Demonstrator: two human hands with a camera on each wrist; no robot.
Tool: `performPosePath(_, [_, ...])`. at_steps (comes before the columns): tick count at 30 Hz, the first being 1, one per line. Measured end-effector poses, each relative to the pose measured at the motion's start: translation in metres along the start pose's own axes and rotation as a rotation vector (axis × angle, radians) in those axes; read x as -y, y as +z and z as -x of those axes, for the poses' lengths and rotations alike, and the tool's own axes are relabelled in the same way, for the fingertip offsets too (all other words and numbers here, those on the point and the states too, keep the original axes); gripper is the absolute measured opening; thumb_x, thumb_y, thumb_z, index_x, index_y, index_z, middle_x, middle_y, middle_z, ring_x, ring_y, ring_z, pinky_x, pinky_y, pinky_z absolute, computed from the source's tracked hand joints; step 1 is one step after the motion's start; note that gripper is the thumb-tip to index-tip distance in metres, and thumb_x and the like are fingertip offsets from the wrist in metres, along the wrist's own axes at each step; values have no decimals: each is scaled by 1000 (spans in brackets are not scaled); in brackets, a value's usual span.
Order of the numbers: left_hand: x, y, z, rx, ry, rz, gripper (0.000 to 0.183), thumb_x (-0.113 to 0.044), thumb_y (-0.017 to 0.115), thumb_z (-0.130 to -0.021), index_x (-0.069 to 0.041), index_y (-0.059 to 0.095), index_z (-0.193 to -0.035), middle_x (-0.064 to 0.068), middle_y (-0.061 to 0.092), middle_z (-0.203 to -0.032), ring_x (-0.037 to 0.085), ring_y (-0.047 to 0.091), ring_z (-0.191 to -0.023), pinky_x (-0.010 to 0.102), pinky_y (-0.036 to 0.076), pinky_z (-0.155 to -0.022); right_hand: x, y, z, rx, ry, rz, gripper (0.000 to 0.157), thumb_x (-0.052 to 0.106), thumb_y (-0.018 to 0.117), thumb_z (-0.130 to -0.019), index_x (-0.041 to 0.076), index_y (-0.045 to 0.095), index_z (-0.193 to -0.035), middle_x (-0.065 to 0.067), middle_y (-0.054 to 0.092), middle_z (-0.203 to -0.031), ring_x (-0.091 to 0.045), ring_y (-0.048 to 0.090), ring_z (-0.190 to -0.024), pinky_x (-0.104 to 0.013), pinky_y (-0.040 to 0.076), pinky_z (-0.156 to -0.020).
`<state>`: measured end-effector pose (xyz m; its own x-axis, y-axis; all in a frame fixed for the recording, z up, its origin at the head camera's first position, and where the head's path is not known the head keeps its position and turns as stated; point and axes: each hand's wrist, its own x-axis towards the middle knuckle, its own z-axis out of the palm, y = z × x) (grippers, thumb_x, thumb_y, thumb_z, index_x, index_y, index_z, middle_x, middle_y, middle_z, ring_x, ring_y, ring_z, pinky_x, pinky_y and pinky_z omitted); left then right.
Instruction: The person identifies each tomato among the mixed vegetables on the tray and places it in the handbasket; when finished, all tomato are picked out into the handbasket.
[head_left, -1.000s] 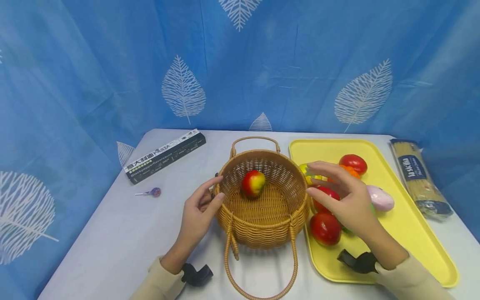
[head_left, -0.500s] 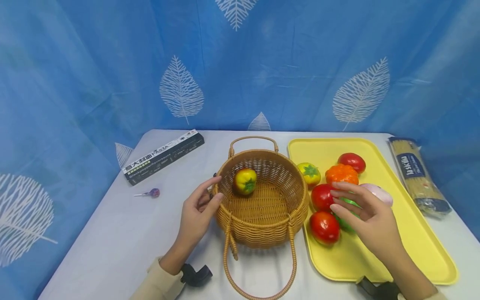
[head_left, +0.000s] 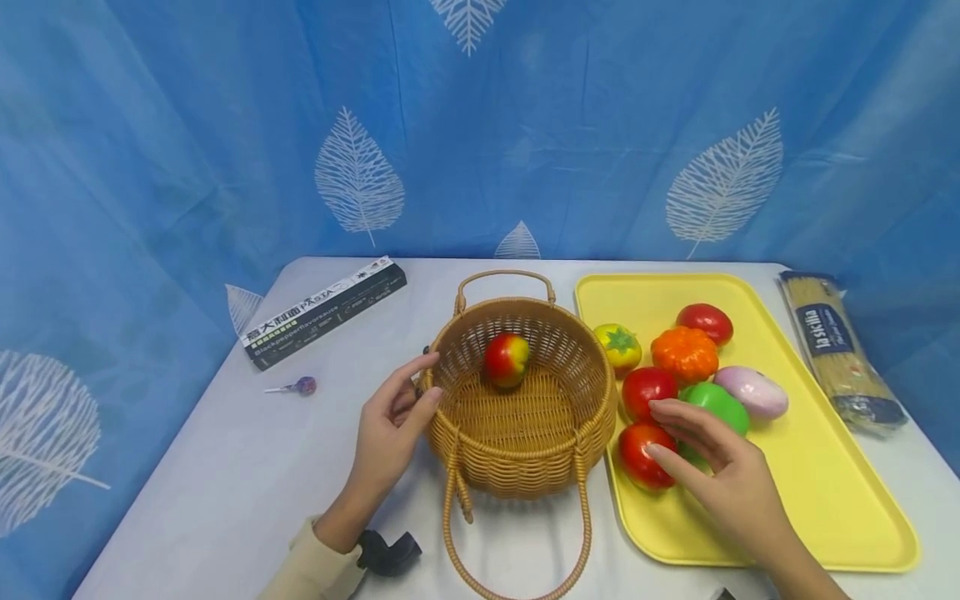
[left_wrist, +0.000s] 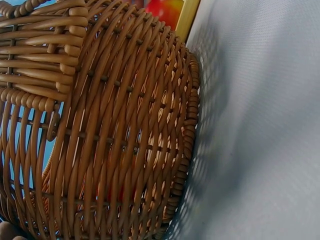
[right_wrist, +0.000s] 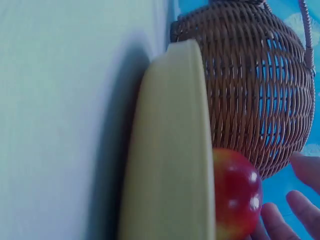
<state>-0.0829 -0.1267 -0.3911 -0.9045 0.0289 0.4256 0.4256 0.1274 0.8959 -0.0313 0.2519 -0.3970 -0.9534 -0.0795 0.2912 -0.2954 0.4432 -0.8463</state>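
My left hand (head_left: 390, 417) rests at the left rim of a round wicker basket (head_left: 517, 467), thumb and forefinger touching it; its other fingers bend outside the wall. Inside the basket lies a red-and-yellow fruit (head_left: 506, 360). Over the yellow tray (head_left: 810, 500), my right hand (head_left: 727, 475) hovers with fingers spread around a glossy red fruit (head_left: 645, 454). In the right wrist view the thumb stands apart from this red fruit (right_wrist: 235, 195), while other fingertips lie close behind it. Whether they touch it is hard to tell. The left wrist view mostly shows the basket's woven wall (left_wrist: 120, 125).
Also on the tray are another red fruit (head_left: 647, 390), a green one (head_left: 718, 404), an orange pumpkin (head_left: 684, 354), a pale purple piece (head_left: 752, 392), a yellow one (head_left: 619, 346) and a far red one (head_left: 705, 322). Pasta box (head_left: 326, 312), lollipop (head_left: 303, 386) and spaghetti pack (head_left: 840, 350) surround.
My right hand has moved from beside the basket out over the tray, then down to the nearest red fruit. The fruit in the basket has rolled about. My left hand has stayed at the rim.
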Motion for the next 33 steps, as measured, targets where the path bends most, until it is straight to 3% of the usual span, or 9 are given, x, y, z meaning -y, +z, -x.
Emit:
performPosePath(3, [0,0,0,0,5,-5,39,-4,66,-99,-12,64,-137,-2,34,-65,7,29,-51,27,28,-44,-2,2,0,16,-5,20,49,-3,80,-86,9,65,-132,-8,66,-130,-7,59,-123,-17,44,-99])
performPosePath(10, [0,-2,1,-1,17,-11,40,-3,66,-99,-12,64,-138,-2,32,-65,8,28,-52,28,27,-44,-2,5,1,104,-59,217,44,18,88,-83,27,72,-123,9,66,-129,1,53,-125,-7,33,-102])
performPosePath(18, [0,-1,0,7,17,-6,39,-4,65,-99,-12,64,-137,-2,32,-65,7,28,-52,27,28,-44,-9,4,2,221,8,249,42,34,85,-85,32,70,-125,14,63,-133,0,51,-126,-6,34,-99])
performPosePath(33, [-1,-1,0,4,7,-13,39,-4,66,-99,-13,64,-137,-2,32,-66,8,29,-53,26,28,-45,-11,3,3,239,35,256,44,40,83,-86,31,70,-127,16,63,-130,-3,55,-122,-8,37,-98])
